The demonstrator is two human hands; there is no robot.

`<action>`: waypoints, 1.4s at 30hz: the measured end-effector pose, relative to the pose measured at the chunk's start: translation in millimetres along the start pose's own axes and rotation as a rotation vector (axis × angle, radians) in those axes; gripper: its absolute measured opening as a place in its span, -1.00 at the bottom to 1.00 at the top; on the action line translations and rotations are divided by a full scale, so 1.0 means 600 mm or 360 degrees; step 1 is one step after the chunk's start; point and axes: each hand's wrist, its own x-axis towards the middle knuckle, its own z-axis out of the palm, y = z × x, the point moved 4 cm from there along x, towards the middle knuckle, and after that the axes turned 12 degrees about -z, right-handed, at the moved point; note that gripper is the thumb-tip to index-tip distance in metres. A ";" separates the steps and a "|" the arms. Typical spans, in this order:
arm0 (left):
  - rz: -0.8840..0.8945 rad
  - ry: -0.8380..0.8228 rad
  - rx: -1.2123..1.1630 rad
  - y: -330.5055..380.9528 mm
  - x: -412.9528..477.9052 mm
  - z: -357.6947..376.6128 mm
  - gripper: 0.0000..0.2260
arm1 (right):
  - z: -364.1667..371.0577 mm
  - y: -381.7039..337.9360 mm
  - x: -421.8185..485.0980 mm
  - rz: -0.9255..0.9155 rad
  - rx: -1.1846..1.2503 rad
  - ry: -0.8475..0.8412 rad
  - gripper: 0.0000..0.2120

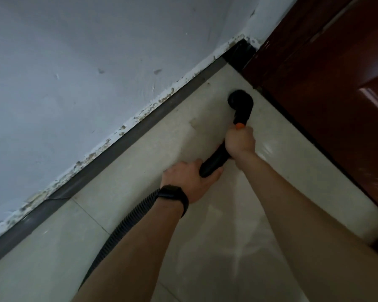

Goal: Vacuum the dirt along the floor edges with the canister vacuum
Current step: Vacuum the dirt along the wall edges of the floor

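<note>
- the round black plastic vacuum nozzle [240, 101] sits on the pale tiled floor [129, 247] near the corner, beside the reddish-brown wooden door [325, 88].
- right hand [240, 141] grips the black wand [214, 162]; left hand [188, 178] grips it lower, by the ribbed black hose [122, 227].
- looks mid-job to me: pale flecks line the dark grey skirting [118, 144], not yet cleared.
- canister out of sight.

Wall [74, 73] left; door [336, 83] right; bare floor [162, 138] between them.

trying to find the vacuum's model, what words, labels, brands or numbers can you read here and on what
None: no word, label, brand or number can be read in this view.
The black vacuum wand, its nozzle, the hose and the wristband show no markings.
</note>
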 end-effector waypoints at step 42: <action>-0.0326 0.0312 0.0176 -0.177 -0.158 -0.056 -0.41 | 0.141 -0.030 -0.189 -0.0060 0.0416 -0.0289 -0.72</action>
